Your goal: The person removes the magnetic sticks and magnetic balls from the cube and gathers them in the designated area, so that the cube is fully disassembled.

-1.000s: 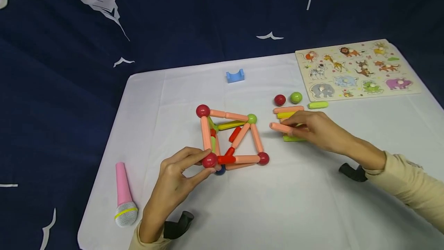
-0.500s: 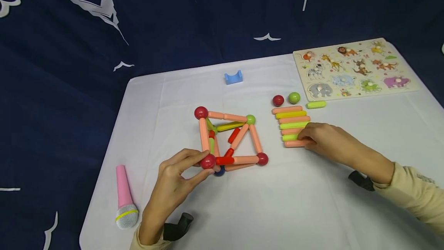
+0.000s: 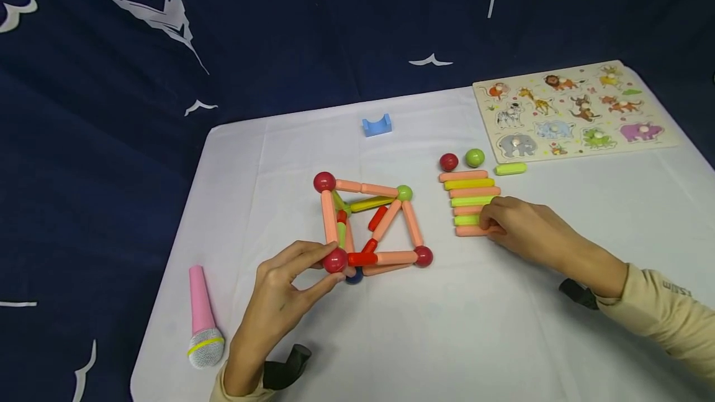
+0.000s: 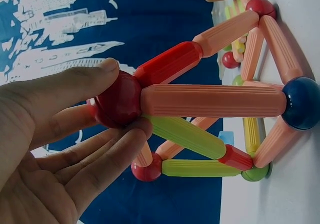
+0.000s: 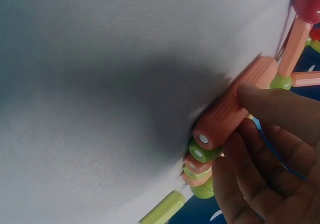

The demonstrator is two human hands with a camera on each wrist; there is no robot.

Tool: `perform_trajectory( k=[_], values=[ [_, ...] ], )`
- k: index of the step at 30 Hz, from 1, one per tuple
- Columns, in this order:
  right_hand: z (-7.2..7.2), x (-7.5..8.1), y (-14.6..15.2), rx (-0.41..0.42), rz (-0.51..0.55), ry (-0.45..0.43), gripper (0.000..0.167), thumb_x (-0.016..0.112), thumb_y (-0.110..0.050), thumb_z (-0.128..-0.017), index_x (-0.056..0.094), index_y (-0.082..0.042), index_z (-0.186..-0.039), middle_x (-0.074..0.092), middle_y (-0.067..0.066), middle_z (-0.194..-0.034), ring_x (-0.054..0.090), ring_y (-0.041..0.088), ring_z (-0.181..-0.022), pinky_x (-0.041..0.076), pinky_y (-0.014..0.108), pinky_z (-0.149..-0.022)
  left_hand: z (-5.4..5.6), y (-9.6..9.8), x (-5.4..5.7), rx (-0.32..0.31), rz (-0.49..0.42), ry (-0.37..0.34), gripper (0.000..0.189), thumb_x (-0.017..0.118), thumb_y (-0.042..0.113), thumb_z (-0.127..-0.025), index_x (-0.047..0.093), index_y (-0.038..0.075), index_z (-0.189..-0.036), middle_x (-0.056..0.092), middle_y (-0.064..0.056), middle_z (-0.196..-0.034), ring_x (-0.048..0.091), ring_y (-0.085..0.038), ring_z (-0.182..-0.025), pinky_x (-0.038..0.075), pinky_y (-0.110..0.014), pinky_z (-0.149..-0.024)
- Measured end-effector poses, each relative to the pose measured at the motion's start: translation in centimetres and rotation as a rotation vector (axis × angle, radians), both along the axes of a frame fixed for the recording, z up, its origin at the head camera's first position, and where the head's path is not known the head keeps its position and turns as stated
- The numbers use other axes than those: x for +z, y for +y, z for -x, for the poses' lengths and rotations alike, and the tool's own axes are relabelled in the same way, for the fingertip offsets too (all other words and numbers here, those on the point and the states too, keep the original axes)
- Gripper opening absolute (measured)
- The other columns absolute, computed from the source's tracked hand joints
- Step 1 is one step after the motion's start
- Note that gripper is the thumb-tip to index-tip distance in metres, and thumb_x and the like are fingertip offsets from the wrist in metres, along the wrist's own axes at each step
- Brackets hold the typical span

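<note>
My left hand (image 3: 283,287) pinches a red ball (image 3: 335,260) at the near left corner of a frame built from magnetic sticks and balls. In the left wrist view, salmon, red and green sticks run from this ball, and a dark blue ball (image 4: 302,103) sits low at the table. To the right, my right hand (image 3: 527,228) holds a salmon magnetic stick (image 5: 232,106) between thumb and fingers. That stick lies at the near end of a row of salmon, green and yellow sticks (image 3: 472,193), parallel to them. Its right end is hidden by the fingers in the head view.
Behind the row are a loose red ball (image 3: 449,162), a green ball (image 3: 475,157) and a short green stick (image 3: 511,169). An animal puzzle board (image 3: 578,113) lies back right, a blue cradle-shaped block (image 3: 377,125) at the back, a pink toy microphone (image 3: 202,315) at left.
My right hand has brought the salmon stick from over the row down to its near end, then shifted it slightly left. The left hand keeps its pinch on the red ball.
</note>
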State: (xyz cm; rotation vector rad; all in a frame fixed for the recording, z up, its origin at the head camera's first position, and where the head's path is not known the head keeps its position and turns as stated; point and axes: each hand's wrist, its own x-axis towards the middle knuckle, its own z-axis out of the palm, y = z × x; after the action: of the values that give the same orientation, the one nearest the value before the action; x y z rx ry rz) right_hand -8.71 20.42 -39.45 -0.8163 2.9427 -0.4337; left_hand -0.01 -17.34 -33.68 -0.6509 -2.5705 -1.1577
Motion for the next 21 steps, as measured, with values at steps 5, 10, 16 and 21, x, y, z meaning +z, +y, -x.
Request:
perform_trajectory(
  k=[5, 10, 16, 21],
  values=[
    [-0.3, 0.2, -0.3, 0.01, 0.041, -0.019, 0.032, 0.085, -0.002, -0.073, 0.068, -0.008, -0.1, 0.063, 0.004, -0.096, 0.059, 0.019, -0.084, 0.057, 0.04, -0.072, -0.1, -0.4, 0.2, -0.017, 0.01, -0.016, 0.049, 0.087, 0.007, -0.074, 0.071, 0.008, -0.12, 0.07, 0.004, -0.103, 0.068, -0.008, -0.086, 0.058, -0.022, -0.076],
    [-1.1, 0.7, -2.0, 0.042, 0.134, -0.088, 0.031, 0.082, -0.005, -0.078, 0.067, -0.008, -0.105, 0.064, 0.001, -0.098, 0.059, 0.017, -0.088, 0.056, 0.039, -0.077, 0.4, -1.5, 1.3, 0.035, 0.053, -0.061, 0.043, 0.078, 0.015, -0.086, 0.067, 0.01, -0.127, 0.07, 0.003, -0.108, 0.067, -0.009, -0.089, 0.058, -0.025, -0.076],
    [-2.2, 0.3, -4.8, 0.137, 0.249, -0.161, 0.036, 0.08, -0.009, -0.081, 0.066, -0.009, -0.114, 0.064, -0.004, -0.097, 0.058, 0.01, -0.086, 0.055, 0.028, -0.074, 3.8, -3.5, 3.8, -0.005, 0.034, -0.134, 0.032, 0.066, 0.013, -0.095, 0.067, 0.012, -0.127, 0.069, 0.004, -0.113, 0.066, -0.01, -0.101, 0.057, -0.029, -0.084],
    [-2.7, -0.4, -6.8, 0.174, 0.31, -0.167, 0.034, 0.08, -0.01, -0.082, 0.065, -0.01, -0.113, 0.064, -0.007, -0.092, 0.06, 0.009, -0.082, 0.055, 0.024, -0.071, 7.9, -3.7, 4.3, -0.103, 0.018, -0.25, 0.034, 0.06, 0.016, -0.1, 0.062, 0.013, -0.133, 0.061, 0.002, -0.13, 0.054, -0.013, -0.123, 0.05, -0.038, -0.099]
  ],
)
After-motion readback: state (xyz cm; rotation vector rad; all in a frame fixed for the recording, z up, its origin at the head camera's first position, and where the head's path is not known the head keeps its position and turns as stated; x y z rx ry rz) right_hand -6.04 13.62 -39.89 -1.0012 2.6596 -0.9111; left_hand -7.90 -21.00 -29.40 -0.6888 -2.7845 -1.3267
